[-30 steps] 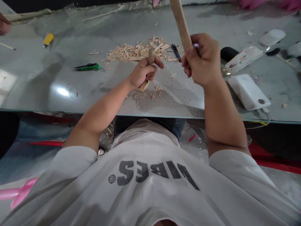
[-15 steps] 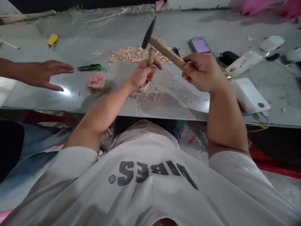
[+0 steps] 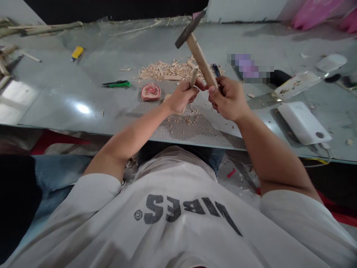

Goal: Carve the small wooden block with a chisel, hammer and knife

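Observation:
My right hand [image 3: 227,97] is closed around the lower end of the wooden handle of a hammer [image 3: 201,59], its dark head raised over the wood shavings [image 3: 158,70]. Just left of it, my left hand [image 3: 182,97] grips a wooden-handled tool [image 3: 193,77], which points up out of the fist. The tool's lower end is hidden by the hand. Beneath my left hand, a pale wood piece [image 3: 166,97] shows only in part. A block with a red star drawn on it [image 3: 151,91] lies to the left, beside my left forearm.
A green cutter [image 3: 119,84] and a yellow cutter [image 3: 77,53] lie to the left. On the right are a blurred phone [image 3: 247,67], a clear bottle [image 3: 295,85] and a white power bank [image 3: 304,123] with a cable. Another person's leg shows at lower left.
The other person's hand has left the view at left. The star block now sits closer to my left hand. My right hand and the hammer have come nearer to my left hand.

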Demonstrator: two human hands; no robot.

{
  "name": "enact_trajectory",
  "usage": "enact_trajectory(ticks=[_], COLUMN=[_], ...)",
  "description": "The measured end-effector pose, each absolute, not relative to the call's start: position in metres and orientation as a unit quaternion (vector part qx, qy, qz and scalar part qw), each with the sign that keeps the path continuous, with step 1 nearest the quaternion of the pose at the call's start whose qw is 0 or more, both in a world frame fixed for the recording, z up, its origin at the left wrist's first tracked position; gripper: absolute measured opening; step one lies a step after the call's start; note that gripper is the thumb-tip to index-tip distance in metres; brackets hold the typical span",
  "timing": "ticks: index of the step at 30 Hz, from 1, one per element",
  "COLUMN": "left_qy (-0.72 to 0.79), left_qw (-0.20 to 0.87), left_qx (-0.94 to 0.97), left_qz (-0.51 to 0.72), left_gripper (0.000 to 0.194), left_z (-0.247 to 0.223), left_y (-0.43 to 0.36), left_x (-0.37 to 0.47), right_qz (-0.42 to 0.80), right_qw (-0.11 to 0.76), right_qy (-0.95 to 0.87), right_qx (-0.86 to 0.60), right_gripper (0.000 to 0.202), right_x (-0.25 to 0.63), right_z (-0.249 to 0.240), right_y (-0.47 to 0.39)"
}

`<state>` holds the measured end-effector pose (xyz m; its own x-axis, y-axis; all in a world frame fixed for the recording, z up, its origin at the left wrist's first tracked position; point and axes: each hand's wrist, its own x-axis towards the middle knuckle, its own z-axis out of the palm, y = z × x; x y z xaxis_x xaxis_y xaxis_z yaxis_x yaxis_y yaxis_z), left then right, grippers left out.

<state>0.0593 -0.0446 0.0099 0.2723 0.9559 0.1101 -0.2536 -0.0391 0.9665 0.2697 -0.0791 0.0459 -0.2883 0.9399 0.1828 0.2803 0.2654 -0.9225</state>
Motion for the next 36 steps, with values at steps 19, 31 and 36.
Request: enact_trajectory(ticks=[19, 31, 36], left_qy=[0.332, 0.292, 0.24], left_qw=[0.644, 0.622, 0.598], left_qx=[0.5, 0.495, 0.49], left_qz=[0.475, 0.531, 0.588], left_gripper=[0.048, 0.041, 0.024], left_z=[0.023, 0.024, 0.05], left_y=[-0.048, -0.049, -0.042], left_x=[0.052, 0.056, 0.017], right_qz=[0.276, 0.256, 0.228], right_qw=[0.5, 0.529, 0.562], right_qy=[-0.683, -0.66, -0.639], right_qx=[-0.455, -0.468, -0.474], right_gripper=[0.074, 0.078, 0.077], right_x=[0.323, 0.316, 0.323], right_z=[0.07, 0.07, 0.072], right_y=[-0.08, -0.079, -0.073])
